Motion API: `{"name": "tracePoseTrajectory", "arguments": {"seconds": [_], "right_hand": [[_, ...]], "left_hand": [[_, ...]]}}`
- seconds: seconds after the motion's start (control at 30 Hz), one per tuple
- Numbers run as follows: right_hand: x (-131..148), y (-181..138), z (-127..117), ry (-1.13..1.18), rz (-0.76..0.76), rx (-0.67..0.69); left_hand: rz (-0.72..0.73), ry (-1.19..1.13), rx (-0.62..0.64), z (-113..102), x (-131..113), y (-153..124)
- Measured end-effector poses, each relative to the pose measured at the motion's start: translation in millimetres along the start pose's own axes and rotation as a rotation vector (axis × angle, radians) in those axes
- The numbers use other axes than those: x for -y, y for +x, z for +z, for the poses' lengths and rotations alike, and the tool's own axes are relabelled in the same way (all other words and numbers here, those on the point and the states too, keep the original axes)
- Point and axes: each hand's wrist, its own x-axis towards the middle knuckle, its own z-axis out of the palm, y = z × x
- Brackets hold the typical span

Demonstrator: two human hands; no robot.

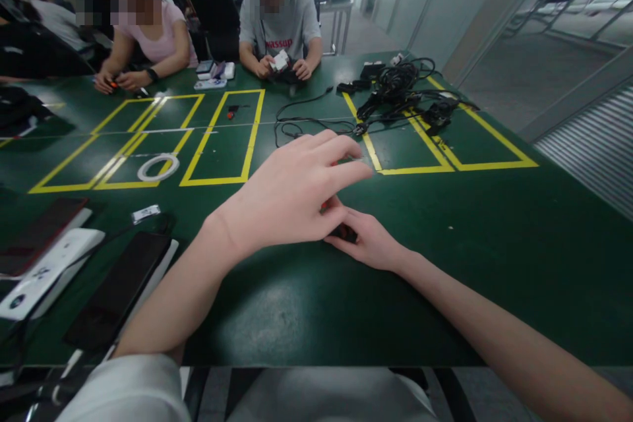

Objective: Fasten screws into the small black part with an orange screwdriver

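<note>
Fingers of the bare left hand (291, 194) arch, spread apart, above a small black-and-red object (347, 233), mostly hidden; whether they grip it, I cannot tell. The object lies beneath the left thumb, near the edge of the dark green tabletop (494, 237), pinched between the bare right hand's (372, 242) thumb and fingers.

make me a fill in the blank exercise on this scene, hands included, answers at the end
1. The wearer's right hand appears lower in the picture than their ____ hand.
2. The tape rectangles on the table are coloured ____.
3. The tangled cables lie to the ____ of the white ring.
4. The red word on the grey shirt reads ____.

Missing words: left; yellow; right; wassup.
</note>
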Motion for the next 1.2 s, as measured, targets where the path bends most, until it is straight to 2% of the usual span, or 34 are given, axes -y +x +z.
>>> {"name": "tracePoseTrajectory", "arguments": {"seconds": [0.07, 0.27, 0.5, 0.7, 0.87, 1.03, 1.2], "right_hand": [[-0.3, 0.0, 0.1, -0.013, 0.008, 0.004], [-1.9, 0.2, 0.0, -0.017, -0.007, -0.001], [-2.6, 1.4, 1.4, -0.026, 0.006, -0.005], [-2.8, 1.9, 0.3, -0.041, -0.005, 0.004], [-2.4, 1.6, -0.2, -0.005, 0.011, 0.005], [-1.9, 1.6, 0.3, -0.001, 0.018, 0.006], [-0.4, 0.7, 2.3, -0.009, 0.010, -0.014]], "left_hand": [[0.007, -0.007, 0.006, 0.5, -1.8, 0.0], [-0.153, 0.079, 0.009, 5.9, -3.3, 0.8], [-0.005, 0.069, -0.015, 2.4, -3.2, 0.7], [-0.136, 0.113, -0.002, 0.7, -5.2, -1.5], [-0.138, 0.114, -0.038, -1.5, -8.3, -1.3], [-0.140, 0.087, 0.027, -0.8, -9.1, -1.2], [0.014, 0.026, 0.037, -1.5, -7.0, 0.0]]}}
